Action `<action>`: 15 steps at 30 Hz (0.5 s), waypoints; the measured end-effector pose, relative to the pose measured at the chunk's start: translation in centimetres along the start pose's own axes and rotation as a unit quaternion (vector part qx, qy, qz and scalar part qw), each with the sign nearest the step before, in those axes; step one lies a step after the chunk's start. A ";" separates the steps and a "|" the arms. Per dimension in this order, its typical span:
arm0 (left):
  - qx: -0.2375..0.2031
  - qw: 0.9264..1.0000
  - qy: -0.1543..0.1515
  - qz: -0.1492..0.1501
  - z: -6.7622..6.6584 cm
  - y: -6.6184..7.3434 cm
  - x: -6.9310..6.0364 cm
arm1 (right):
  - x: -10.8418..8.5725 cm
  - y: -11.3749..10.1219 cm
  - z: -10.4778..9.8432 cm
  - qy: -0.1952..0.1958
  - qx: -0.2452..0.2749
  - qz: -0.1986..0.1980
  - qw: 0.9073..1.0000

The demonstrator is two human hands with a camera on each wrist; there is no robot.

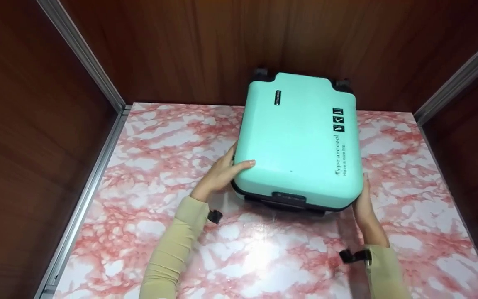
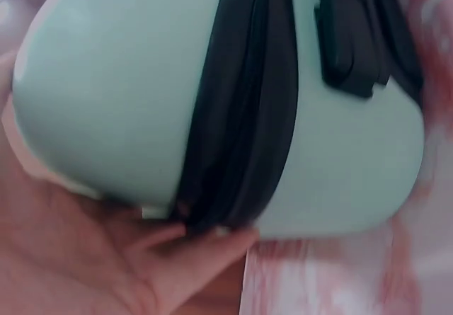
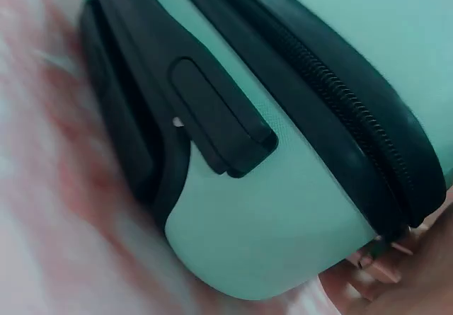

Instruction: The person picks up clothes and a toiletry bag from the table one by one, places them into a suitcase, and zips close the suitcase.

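Observation:
A mint-green hard-shell suitcase [image 1: 297, 137] lies flat, front face up and slightly turned, with its wheels towards the back wall. My left hand [image 1: 222, 170] grips its near left corner, thumb on the top face and fingers along the side. In the left wrist view those fingers [image 2: 205, 255] reach across the black zipper band [image 2: 237, 110]. At the near right corner my right hand [image 1: 364, 203] holds the side, its fingers mostly hidden by the case. The right wrist view shows the black handle [image 3: 219, 117] and the right fingers [image 3: 375, 272] beside the zipper end.
The suitcase is over a red-and-white marbled tabletop [image 1: 147, 187]. Dark wood panels [image 1: 160, 50] wall it in at the back and both sides, with metal strips [image 1: 93, 166] along the left edge and corners.

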State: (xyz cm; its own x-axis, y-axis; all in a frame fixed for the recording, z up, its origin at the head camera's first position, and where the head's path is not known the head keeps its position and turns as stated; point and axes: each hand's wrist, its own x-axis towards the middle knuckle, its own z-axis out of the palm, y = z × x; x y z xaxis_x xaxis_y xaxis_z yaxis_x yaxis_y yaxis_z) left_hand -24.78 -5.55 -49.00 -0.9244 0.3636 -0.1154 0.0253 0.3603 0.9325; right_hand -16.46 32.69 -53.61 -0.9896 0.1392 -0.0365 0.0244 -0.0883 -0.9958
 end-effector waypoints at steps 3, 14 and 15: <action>-0.048 0.998 -0.029 0.005 -1.9 -0.8 0.2 | -2.1 0.2 1.5 -0.020 -0.014 0.010 1.000; -0.122 0.992 -0.024 0.025 -6.3 -3.3 2.4 | -6.9 0.7 5.2 -0.025 -0.082 0.043 0.995; -0.123 0.992 -0.008 0.027 -6.2 -3.4 2.4 | -6.8 0.7 5.0 -0.022 -0.089 0.044 0.995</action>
State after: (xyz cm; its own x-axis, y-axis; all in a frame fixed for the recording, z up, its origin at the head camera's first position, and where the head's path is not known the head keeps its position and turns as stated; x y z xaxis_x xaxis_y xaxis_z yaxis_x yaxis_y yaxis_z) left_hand -29.41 -11.22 -50.32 -0.9183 0.3903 -0.0658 -0.0203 0.1197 0.9926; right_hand -10.39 26.75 -53.66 -0.9877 0.0953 -0.1239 0.1316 0.0783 -0.9882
